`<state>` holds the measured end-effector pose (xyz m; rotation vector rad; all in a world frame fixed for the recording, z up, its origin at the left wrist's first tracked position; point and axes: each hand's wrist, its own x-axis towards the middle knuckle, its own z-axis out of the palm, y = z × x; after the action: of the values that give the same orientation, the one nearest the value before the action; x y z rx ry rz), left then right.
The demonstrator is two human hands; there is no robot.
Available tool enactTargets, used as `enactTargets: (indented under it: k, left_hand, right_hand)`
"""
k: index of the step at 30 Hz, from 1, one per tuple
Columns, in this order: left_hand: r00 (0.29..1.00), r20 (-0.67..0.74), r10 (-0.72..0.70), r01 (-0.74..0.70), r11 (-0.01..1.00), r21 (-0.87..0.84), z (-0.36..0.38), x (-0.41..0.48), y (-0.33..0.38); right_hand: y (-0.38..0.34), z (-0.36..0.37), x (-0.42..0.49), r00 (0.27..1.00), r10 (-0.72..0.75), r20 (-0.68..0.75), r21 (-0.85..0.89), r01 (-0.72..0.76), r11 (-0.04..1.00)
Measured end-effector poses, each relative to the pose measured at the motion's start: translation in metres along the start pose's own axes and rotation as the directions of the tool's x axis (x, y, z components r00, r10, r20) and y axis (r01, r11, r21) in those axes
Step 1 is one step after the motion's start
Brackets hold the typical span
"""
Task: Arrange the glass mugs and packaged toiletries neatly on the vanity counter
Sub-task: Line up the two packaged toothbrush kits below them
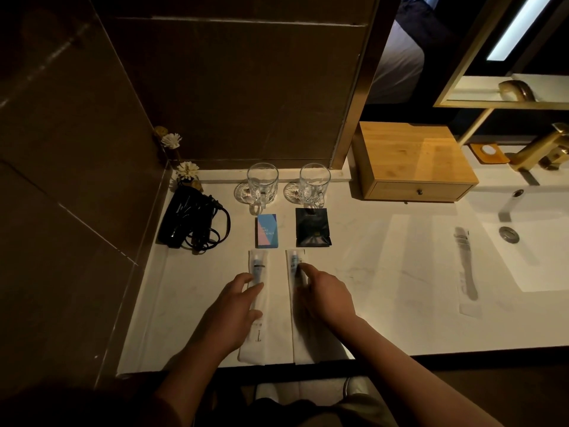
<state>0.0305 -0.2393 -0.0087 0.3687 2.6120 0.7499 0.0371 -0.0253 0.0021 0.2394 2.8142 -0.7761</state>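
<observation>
Black hair dryer (184, 217) with its cord bundled lies at the far left of my counter (385, 272), near the corner. Behind it, small flower decoration (187, 171) against the dark wall (231, 87). Wooden drawer box (412, 163) sits on the counter right of centre, dark knob on its drawer front. Gold faucet (545, 149) at far right, over the white sink (538, 241) with its drain (508, 234). Mirror (505, 41) with gold frame above.
</observation>
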Motion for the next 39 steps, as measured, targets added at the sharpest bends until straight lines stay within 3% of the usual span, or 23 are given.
enactTargets:
  k: [39]
  left_hand:
    - [1.0,0.004,-0.023,0.023,1.0,-0.006,0.0022,0.0006,0.0099]
  right_hand:
    - [0.0067,0.0056,0.0014,1.0,-0.009,-0.027,0.073,0.011,0.997]
